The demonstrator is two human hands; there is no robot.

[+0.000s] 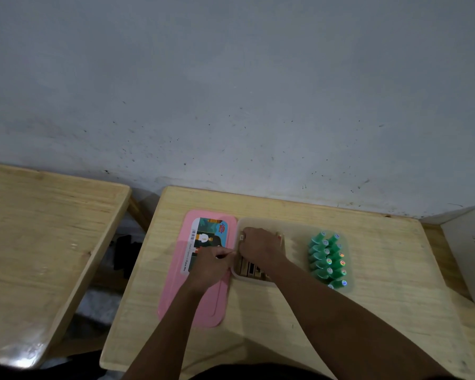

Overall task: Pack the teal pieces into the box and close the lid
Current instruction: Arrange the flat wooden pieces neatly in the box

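- Hands first: where are they?
- The left hand (pixel 210 266) hovers over the 3 o'clock edge of the pink lid (pixel 203 305), fingers curled right at the 9 o'clock rim of the box (pixel 294 223). Something thin and pale shows at its fingertips. I cannot tell whether it pinches that, grips the rim, or holds nothing.
- And the other?
- The right hand (pixel 259 246) is inside the box, fingers curled down round the wooden pieces (pixel 251 268) stacked in its 9 o'clock end. The two hands are just beside each other, with the rim between them.
- Where are the teal pieces?
- The teal pieces (pixel 328 260) are already in the box, at its 3 o'clock end. They lie in two rows running from 12 to 6 o'clock, with small shiny round stickers on their ends. A bare stretch of box floor separates them from the wooden pieces.
- Is the lid on or off?
- Off. It lies flat on the counter (pixel 368 311), at the box's 9 o'clock side, touching it or just beside it. A printed label (pixel 207 237) covers its 12 o'clock half.
- Anything else around?
- A second wooden table (pixel 39 229) stands well apart at 9 o'clock. A grey board (pixel 469 250) with handwriting on it sits at 3 o'clock, and a pale speckled wall (pixel 231 91) fills 12 o'clock.
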